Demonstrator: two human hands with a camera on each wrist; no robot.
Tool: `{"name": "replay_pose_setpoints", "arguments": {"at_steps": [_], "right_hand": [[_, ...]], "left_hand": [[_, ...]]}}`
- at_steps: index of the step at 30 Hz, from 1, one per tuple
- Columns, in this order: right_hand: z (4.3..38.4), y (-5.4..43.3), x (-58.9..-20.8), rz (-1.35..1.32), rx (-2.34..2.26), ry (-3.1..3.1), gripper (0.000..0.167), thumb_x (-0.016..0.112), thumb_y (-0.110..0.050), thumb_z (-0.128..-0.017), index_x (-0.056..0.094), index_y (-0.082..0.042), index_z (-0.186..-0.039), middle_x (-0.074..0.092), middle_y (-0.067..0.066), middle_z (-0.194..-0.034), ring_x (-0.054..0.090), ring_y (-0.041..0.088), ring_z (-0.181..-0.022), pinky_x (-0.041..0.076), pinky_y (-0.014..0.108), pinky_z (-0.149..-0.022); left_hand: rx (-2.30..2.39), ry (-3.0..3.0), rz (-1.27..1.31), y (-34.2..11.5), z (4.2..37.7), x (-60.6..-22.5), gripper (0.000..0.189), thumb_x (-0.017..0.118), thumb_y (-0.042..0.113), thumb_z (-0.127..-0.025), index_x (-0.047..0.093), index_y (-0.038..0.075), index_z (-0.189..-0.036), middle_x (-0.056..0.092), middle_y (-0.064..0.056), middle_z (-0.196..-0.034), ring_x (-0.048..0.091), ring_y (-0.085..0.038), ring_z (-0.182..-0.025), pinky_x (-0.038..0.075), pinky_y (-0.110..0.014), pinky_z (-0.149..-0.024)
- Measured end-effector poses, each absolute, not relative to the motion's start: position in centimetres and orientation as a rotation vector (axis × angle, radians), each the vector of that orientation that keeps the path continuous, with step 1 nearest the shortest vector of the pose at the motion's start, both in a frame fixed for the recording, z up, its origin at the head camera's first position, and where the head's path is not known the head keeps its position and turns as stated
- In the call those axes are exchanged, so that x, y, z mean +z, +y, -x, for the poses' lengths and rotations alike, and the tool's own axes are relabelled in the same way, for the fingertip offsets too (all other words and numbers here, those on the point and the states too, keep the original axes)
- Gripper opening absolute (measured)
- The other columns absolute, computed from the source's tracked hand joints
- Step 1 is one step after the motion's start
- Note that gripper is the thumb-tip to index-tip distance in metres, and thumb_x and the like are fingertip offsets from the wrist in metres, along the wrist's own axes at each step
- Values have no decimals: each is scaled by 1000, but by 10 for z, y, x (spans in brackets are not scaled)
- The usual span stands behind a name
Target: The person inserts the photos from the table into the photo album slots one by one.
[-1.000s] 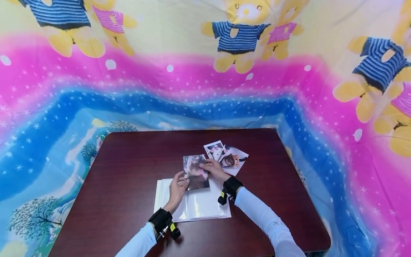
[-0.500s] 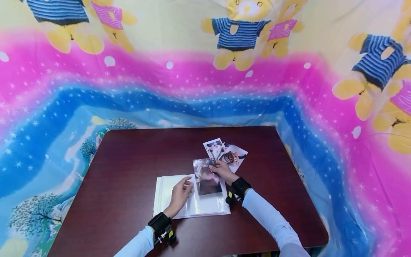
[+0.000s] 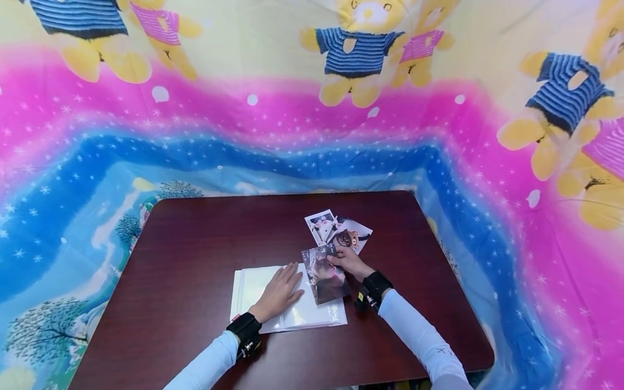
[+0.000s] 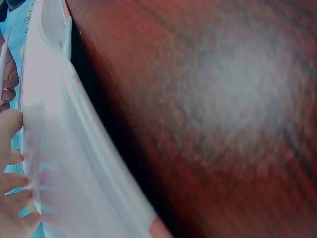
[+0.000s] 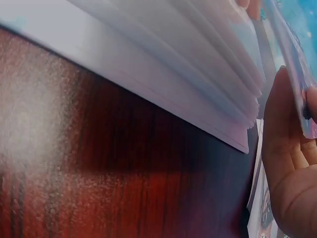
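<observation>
A white photo album (image 3: 249, 290) with glossy clear pages lies on the table. My left hand (image 3: 278, 293) rests on its page with fingers straight; in the left wrist view those fingers (image 4: 17, 182) press on the page. My right hand (image 3: 352, 263) pinches a dark photo (image 3: 325, 283) by its upper right edge, over the album's right half. Seen from the right wrist, the photo (image 5: 292, 59) stands tilted between thumb and fingers, apart from the stacked album pages (image 5: 198, 74).
Behind the right hand, several photos lie overlapped on the dark red table (image 3: 205, 238), among them a white-bordered one (image 3: 320, 223) and an animal photo (image 3: 359, 232). A cartoon bear curtain (image 3: 273, 124) surrounds the table's back and sides.
My left hand has let go of the photo and lowered onto the album page, its fingers straightening. The right hand has carried the photo right and a little toward me.
</observation>
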State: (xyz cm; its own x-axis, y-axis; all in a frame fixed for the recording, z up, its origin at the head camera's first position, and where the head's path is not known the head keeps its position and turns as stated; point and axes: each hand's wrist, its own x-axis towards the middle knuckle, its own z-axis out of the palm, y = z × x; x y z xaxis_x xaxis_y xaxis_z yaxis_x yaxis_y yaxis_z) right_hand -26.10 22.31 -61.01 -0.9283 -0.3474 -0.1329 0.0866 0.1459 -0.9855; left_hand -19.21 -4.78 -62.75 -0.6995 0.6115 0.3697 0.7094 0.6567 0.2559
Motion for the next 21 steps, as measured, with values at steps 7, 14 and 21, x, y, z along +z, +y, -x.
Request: {"name": "replay_pose_setpoints", "arguments": {"at_steps": [7,14,21], "right_hand": [[266,219,-612,189,-1895,2067,19,58,-5,-99,58,10,-109,68,1,-85,61,8,-75,47,21,-66],[276,206,-599,29,-1941,2179,33,60,-13,-100,34,-8,-80,30,-5,-69,32,8,-57,29,23,-56],[293,191,-587,-75,-2100,2162,23,60,-12,-99,43,-7,-84,51,-2,-72,46,8,-59,35,23,-53]], "left_hand": [[-527,-2558,1075,-49,193,-630,46,71,23,-90,61,-7,-124,55,-29,-130,49,-45,-125,39,-56,-104],[-546,-2508,1109,-50,197,-631,44,75,24,-87,64,-6,-117,57,-27,-122,52,-45,-121,39,-58,-102],[-567,-2517,1124,-50,201,-630,42,76,25,-86,66,-5,-114,56,-29,-123,54,-41,-117,42,-53,-101]]}}
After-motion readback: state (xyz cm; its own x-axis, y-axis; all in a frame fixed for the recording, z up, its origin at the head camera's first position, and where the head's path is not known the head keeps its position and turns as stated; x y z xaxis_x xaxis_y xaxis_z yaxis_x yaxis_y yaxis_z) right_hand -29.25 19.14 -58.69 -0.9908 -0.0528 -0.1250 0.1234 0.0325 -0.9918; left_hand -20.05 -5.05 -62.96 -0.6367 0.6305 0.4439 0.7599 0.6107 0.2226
